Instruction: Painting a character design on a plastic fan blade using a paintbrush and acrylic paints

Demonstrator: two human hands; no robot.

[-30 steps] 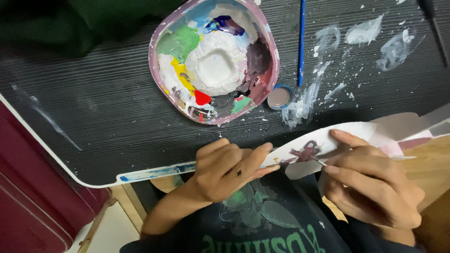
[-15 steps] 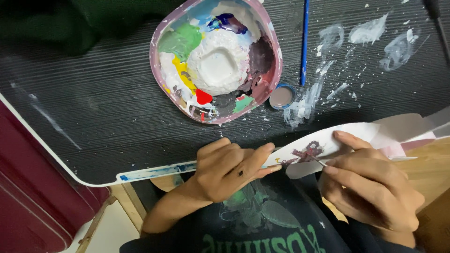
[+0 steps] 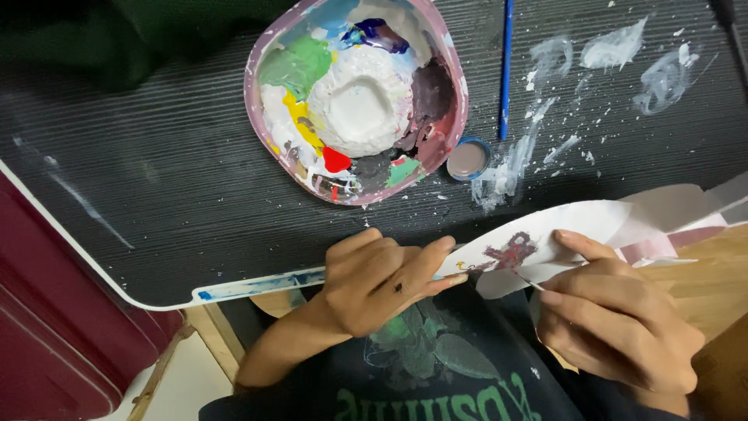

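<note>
My left hand (image 3: 382, 277) pinches the left end of a curved white paper cut-out (image 3: 576, 222) that bears a small dark red painted figure (image 3: 510, 251). My right hand (image 3: 615, 320) grips the paper's lower edge just right of that figure, fingers curled; a thin tool may lie under them but it is hard to tell. The paper is held over the front edge of the black ribbed table (image 3: 156, 171), above my lap.
A pink paint-smeared palette bowl (image 3: 358, 97) with several colours sits on the table. Beside it lie a small round paint cap (image 3: 468, 158) and a blue-handled brush (image 3: 506, 66). White paint smears (image 3: 615, 54) mark the table's right. A wooden board (image 3: 701, 273) lies at right.
Both hands and the paper stay almost still; the view shifts only slightly.
</note>
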